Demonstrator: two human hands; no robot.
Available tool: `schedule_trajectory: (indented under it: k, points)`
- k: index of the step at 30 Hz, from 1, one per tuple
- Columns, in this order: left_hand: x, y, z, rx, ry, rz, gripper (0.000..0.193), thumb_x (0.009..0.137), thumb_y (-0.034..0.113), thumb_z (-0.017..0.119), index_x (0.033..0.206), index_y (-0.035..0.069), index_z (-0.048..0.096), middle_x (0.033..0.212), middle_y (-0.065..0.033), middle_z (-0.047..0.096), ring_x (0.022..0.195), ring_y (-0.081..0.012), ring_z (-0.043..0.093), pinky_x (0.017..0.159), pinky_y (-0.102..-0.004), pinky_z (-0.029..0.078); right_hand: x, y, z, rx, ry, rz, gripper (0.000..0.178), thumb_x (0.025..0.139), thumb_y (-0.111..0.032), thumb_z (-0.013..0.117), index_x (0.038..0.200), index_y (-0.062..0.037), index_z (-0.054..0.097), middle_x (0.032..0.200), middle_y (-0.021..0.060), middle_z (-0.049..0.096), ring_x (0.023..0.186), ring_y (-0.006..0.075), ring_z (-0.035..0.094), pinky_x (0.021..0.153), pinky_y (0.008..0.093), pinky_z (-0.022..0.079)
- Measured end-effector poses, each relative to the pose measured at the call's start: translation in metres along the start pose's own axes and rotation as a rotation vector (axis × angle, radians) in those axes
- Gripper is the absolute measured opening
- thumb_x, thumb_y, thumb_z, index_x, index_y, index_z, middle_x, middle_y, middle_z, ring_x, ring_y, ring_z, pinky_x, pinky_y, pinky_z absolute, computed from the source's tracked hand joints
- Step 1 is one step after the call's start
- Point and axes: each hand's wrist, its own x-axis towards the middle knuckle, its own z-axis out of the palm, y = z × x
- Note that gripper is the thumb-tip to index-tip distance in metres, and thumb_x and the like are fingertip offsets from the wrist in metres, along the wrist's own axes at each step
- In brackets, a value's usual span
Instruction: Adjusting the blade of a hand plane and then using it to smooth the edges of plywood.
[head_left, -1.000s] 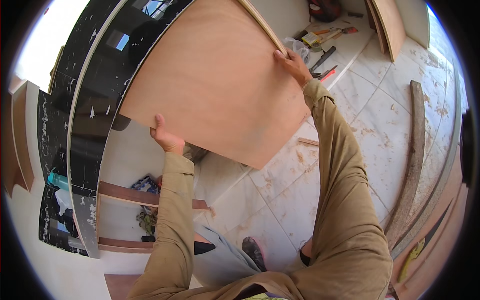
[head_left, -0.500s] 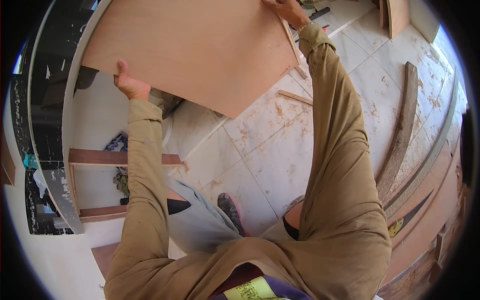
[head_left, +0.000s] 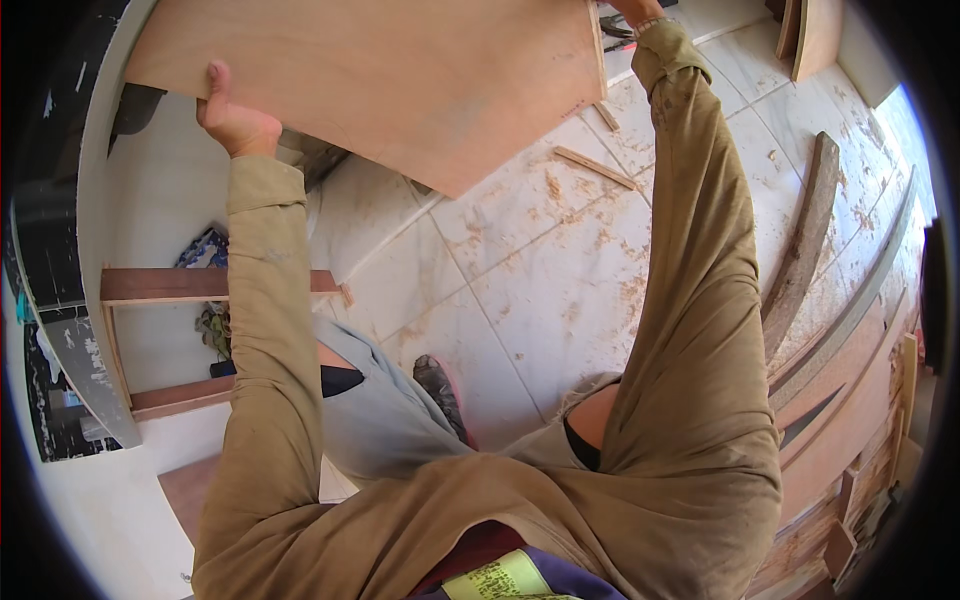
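A large, thin wooden panel (head_left: 400, 80) is held out ahead of me, tilted, one corner pointing back toward me. My left hand (head_left: 238, 118) is closed on its near left edge, thumb on the upper face and fingers hidden beneath. At the far right edge, where a narrow wooden strip (head_left: 596, 50) runs along the panel, my right hand (head_left: 640, 10) grips it; the top of the picture cuts off most of those fingers. Below the panel, a dark object (head_left: 315, 160) is partly covered.
White floor tiles (head_left: 480, 330) carry scattered wood shavings. A loose wooden stick (head_left: 595, 168) lies ahead. Long timber pieces (head_left: 805, 240) and wooden sheets (head_left: 840, 420) lie along the right. On the left stands a cabinet frame with a reddish-brown shelf (head_left: 200, 285) and a black side panel (head_left: 50, 230).
The panel and both hands have shifted toward the top of the picture; my left hand sits further left and my right further right. Both hands keep their hold.
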Motion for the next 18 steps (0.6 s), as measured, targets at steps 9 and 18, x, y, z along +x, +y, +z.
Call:
schedule_trajectory:
  k: [9, 18]
  points:
    - [-0.022, -0.003, 0.026, -0.032, 0.020, 0.017, 0.066, 0.088, 0.027, 0.076, 0.142, -0.003, 0.050, 0.137, -0.0127, 0.057, 0.123, -0.0309, 0.057, 0.103, -0.0450, 0.048, 0.010, 0.029, -0.026, -0.209, 0.125, -0.131, 0.041, 0.097, -0.042, 0.068, 0.113, -0.0052, 0.075, 0.081, 0.0052, 0.069, 0.078, 0.0133, 0.059, 0.078, 0.0344, 0.050]
    - [-0.015, -0.004, 0.032, -0.040, -0.002, -0.003, 0.056, 0.091, 0.025, 0.074, 0.136, -0.003, 0.056, 0.130, -0.0105, 0.061, 0.117, -0.0268, 0.060, 0.100, -0.0418, 0.050, 0.019, 0.039, -0.025, -0.116, 0.118, -0.133, 0.041, 0.099, -0.040, 0.068, 0.117, -0.0042, 0.073, 0.081, 0.0015, 0.066, 0.078, 0.0105, 0.057, 0.075, 0.0318, 0.048]
